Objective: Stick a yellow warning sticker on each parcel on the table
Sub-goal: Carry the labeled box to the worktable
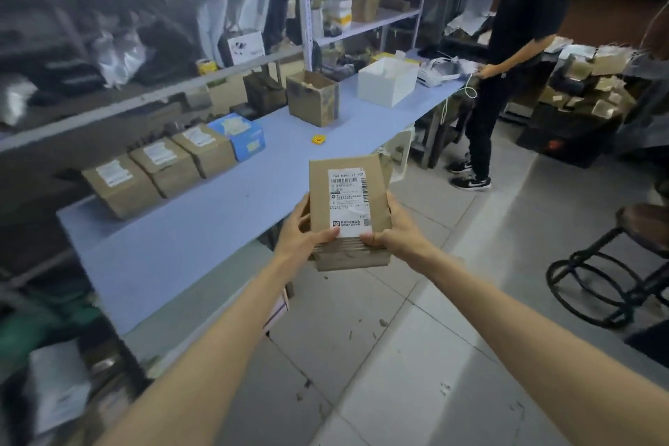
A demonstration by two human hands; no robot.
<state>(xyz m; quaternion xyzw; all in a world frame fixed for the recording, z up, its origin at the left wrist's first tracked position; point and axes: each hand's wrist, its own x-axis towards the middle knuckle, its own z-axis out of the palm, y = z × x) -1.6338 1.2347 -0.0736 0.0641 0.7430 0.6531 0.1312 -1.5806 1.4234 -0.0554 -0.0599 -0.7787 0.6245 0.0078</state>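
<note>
Both hands, left hand [302, 232] and right hand [392, 228], grasp the parcel [349, 203] mid-frame | step: parcel held, unstickered | next: reach yellow sticker [318, 139] on blue table [202, 228], I'd say.

Up at twelve o'clock, an open-topped brown cardboard box [313, 98] stands upright, and just beside it at one o'clock sits a white open box [387, 81]. Beyond that is a white machine [436, 75] with a cord trailing off it. At two o'clock a person in black [521, 11] stands side-on, black-and-white trainers on the grey tiled floor [416, 355]. Behind, at twelve, there's a pale metal shelving rack [380, 23] crammed with cartons. Far out at three o'clock lies a heap of tan packets [611, 60], and at four o'clock a dark metal stool [648, 224] with ringed legs.
</note>
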